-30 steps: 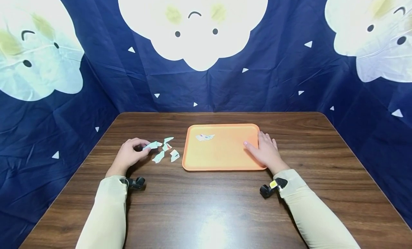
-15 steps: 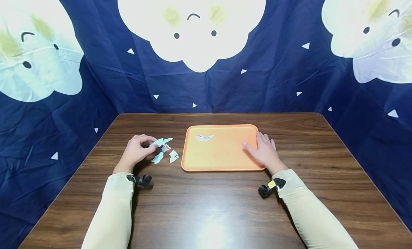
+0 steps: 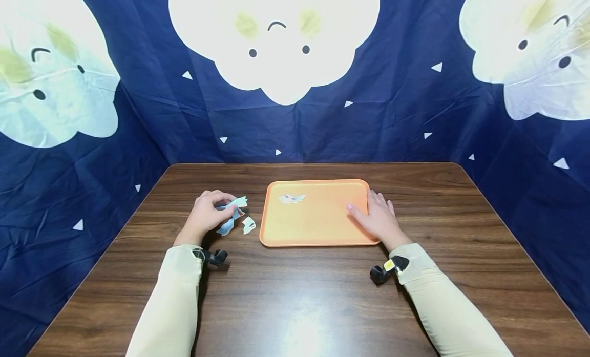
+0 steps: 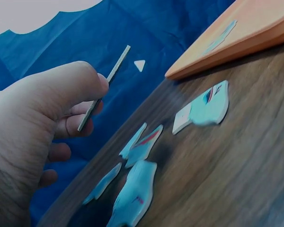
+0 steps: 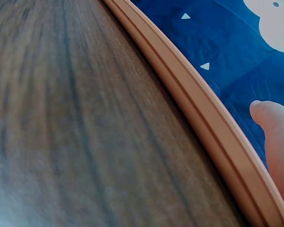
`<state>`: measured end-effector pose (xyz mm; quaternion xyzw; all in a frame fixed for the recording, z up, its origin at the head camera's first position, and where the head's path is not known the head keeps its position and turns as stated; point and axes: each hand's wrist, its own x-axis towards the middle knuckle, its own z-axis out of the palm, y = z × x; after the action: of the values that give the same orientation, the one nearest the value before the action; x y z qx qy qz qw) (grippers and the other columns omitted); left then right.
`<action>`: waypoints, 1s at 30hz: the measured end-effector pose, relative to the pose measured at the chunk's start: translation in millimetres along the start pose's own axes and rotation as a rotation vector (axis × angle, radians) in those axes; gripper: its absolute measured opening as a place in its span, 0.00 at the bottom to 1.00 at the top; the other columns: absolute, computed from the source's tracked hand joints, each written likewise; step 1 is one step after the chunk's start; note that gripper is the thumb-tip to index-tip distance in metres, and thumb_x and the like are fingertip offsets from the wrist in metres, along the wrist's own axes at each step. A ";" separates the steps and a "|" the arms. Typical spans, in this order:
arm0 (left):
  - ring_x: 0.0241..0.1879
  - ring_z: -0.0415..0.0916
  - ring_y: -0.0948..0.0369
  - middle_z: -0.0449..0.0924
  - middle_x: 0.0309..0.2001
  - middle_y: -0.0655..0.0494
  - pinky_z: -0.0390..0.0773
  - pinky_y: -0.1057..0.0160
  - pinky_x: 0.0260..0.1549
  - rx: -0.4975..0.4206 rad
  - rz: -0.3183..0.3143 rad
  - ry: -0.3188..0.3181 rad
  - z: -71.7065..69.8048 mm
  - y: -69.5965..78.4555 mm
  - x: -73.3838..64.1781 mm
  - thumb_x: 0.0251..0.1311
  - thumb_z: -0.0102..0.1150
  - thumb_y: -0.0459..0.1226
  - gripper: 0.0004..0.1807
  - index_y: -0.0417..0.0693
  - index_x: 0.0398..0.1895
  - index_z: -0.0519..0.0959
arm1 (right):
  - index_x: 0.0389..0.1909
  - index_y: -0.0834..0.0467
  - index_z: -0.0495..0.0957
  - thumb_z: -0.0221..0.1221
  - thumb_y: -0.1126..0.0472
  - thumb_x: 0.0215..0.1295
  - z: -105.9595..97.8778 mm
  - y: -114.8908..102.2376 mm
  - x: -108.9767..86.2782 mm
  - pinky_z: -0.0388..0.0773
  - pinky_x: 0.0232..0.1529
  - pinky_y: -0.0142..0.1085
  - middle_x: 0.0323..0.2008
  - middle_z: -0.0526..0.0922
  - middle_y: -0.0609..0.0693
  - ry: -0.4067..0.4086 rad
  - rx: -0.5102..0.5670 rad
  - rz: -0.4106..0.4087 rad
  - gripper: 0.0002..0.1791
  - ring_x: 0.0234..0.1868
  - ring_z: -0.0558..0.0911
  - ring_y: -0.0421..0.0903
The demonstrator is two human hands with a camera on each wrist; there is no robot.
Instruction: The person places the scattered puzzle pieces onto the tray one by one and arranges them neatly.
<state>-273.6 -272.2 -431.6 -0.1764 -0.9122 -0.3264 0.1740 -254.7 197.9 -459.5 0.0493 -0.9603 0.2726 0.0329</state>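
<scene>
My left hand (image 3: 207, 213) pinches a thin, flat puzzle piece (image 4: 117, 66) between thumb and fingers, held edge-on in the left wrist view. Below it, several irregular pale-blue pieces lie on the table, among them one with a red streak (image 4: 146, 145), a larger one (image 4: 139, 189) and one with dark and red print (image 4: 210, 106) nearer the tray. On the orange tray (image 3: 318, 218), a small group of pieces (image 3: 292, 198) lies toward the upper left. My right hand (image 3: 380, 218) rests on the tray's right edge, its thumb over the inside and fingers extended.
The brown wooden table (image 3: 295, 285) ends at a blue cloth backdrop (image 3: 304, 131) with white clouds. Black wrist cameras (image 3: 216, 257) sit at both cuffs. The tray's raised rim (image 5: 199, 113) stands along the table in the right wrist view.
My left hand has moved right and slightly away from me with the puzzle piece, from the left of the loose pieces to over them. The right hand stays on the tray.
</scene>
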 end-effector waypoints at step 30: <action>0.43 0.70 0.56 0.81 0.34 0.60 0.59 0.45 0.55 0.033 -0.003 -0.092 36.1 34.1 25.7 0.54 0.72 0.45 0.11 0.54 0.40 0.87 | 0.78 0.70 0.44 0.45 0.26 0.68 0.3 0.5 0.6 0.37 0.74 0.61 0.76 0.51 0.71 -0.009 -0.007 0.011 0.58 0.78 0.47 0.68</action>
<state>-288.6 -218.4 -428.5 -0.1869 -0.9248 -0.3030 0.1343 -255.4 198.1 -459.9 0.0451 -0.9617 0.2692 0.0271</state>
